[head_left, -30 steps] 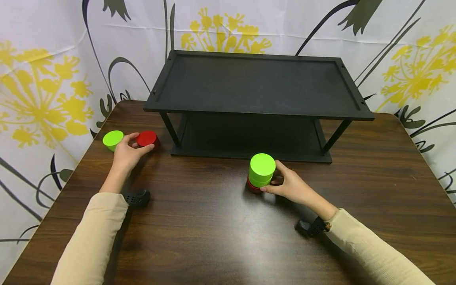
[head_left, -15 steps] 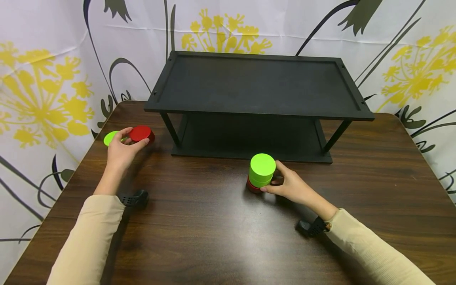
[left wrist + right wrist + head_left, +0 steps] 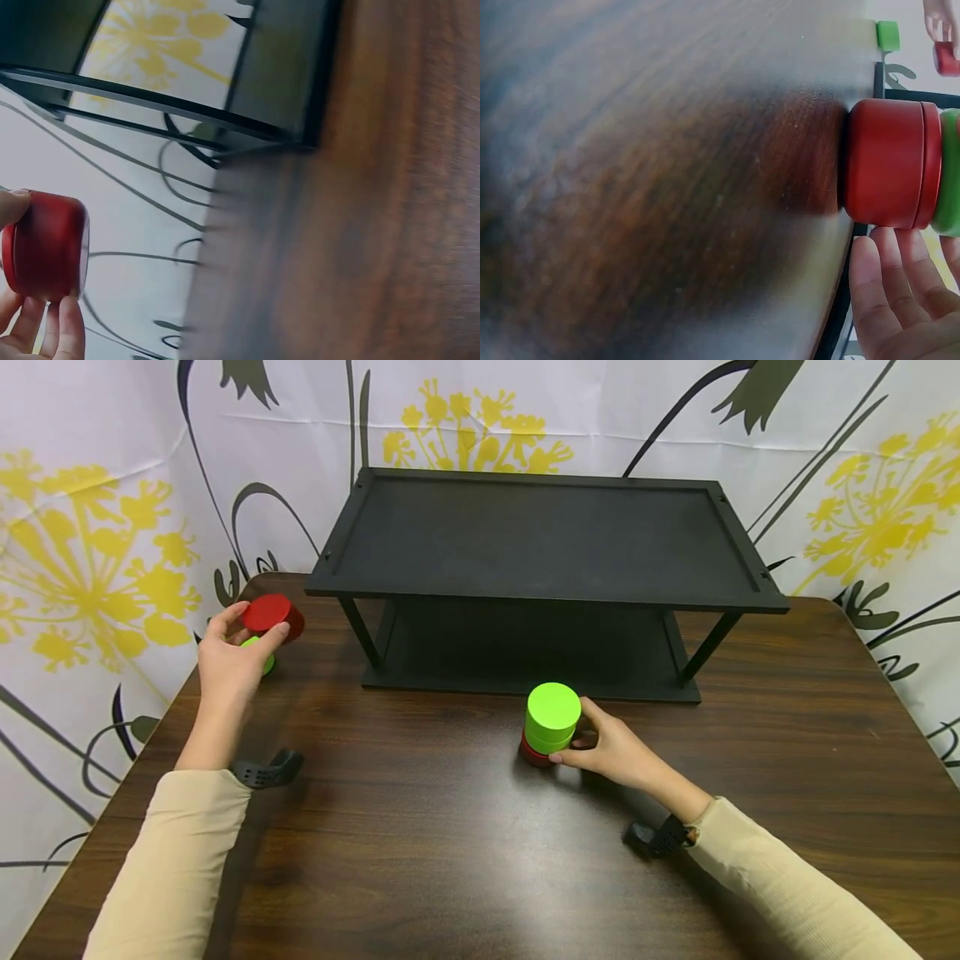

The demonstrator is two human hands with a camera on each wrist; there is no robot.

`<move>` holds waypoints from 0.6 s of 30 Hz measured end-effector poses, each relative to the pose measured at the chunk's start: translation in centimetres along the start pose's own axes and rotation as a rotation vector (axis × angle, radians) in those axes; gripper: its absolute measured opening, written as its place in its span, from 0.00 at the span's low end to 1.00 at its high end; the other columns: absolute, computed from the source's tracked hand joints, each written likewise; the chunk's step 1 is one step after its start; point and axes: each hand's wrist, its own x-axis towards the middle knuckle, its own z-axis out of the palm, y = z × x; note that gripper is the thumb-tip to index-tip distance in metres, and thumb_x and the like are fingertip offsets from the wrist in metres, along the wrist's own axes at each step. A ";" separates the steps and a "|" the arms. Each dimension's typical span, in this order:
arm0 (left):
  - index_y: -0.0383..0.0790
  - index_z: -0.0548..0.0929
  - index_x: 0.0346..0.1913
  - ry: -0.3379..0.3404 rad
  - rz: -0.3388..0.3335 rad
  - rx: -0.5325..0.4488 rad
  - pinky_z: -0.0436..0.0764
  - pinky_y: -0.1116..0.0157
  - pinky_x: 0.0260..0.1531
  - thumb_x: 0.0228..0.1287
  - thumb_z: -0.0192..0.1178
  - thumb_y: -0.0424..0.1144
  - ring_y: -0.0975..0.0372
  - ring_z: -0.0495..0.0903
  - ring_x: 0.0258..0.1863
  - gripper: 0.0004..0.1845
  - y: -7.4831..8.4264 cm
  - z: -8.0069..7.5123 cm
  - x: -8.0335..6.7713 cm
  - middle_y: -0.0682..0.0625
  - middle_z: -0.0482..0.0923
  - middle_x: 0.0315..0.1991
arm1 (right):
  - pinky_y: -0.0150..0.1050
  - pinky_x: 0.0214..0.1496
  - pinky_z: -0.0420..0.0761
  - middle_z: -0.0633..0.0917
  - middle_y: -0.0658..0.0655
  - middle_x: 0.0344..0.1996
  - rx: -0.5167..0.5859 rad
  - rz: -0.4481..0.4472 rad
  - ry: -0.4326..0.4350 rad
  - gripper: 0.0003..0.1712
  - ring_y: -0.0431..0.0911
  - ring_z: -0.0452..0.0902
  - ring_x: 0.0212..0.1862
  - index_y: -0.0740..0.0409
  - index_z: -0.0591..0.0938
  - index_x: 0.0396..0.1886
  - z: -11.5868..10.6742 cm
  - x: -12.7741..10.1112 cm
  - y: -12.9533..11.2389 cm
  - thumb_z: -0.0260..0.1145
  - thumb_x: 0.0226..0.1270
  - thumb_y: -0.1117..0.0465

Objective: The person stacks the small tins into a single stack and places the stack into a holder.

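Observation:
My left hand (image 3: 225,664) pinches a red round canister (image 3: 270,612) between thumb and fingers, raised off the table at the far left. In the left wrist view the red canister (image 3: 51,246) is tipped sideways by the camera angle. Below it a green canister (image 3: 268,667) stands on the table, mostly hidden by the hand. Right of centre, a green canister (image 3: 552,708) sits stacked on a red lidded canister (image 3: 534,755). My right hand (image 3: 618,752) grips this stack from the right, its thumb near the joint between the two; the right wrist view shows fingertips against the red canister (image 3: 889,163).
A black two-tier shelf (image 3: 540,539) stands at the back of the brown wooden table (image 3: 420,843), just behind the stack. Its lower tier (image 3: 517,647) lies close to the table. A patterned curtain (image 3: 97,410) hangs behind the table and along its left side.
My left hand has lifted the red canister from the table and carried it up and left, over the green one. The right hand and its stack have stayed in place.

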 end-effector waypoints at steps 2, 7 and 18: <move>0.50 0.64 0.70 0.006 -0.002 -0.097 0.75 0.86 0.35 0.58 0.65 0.39 0.68 0.69 0.56 0.36 0.7 -0.3 -0.1 0.57 0.67 0.61 | 0.44 0.54 0.83 0.78 0.61 0.55 0.001 0.001 -0.003 0.39 0.57 0.77 0.56 0.60 0.66 0.64 0.0 0.0 0.0 0.74 0.54 0.60; 0.48 0.64 0.69 0.006 0.030 -0.221 0.77 0.85 0.43 0.58 0.65 0.37 0.67 0.70 0.59 0.36 2.2 -0.7 -0.5 0.58 0.66 0.60 | 0.44 0.54 0.83 0.78 0.62 0.55 0.000 -0.001 -0.005 0.39 0.57 0.77 0.56 0.60 0.66 0.64 -0.1 0.0 0.0 0.74 0.54 0.60; 0.49 0.71 0.64 0.045 0.154 -0.256 0.76 0.80 0.44 0.56 0.67 0.38 0.68 0.68 0.51 0.32 5.4 -0.5 -2.6 0.58 0.69 0.57 | 0.44 0.54 0.83 0.78 0.62 0.55 0.011 -0.005 -0.004 0.40 0.57 0.77 0.56 0.60 0.66 0.64 0.0 0.0 0.1 0.74 0.54 0.60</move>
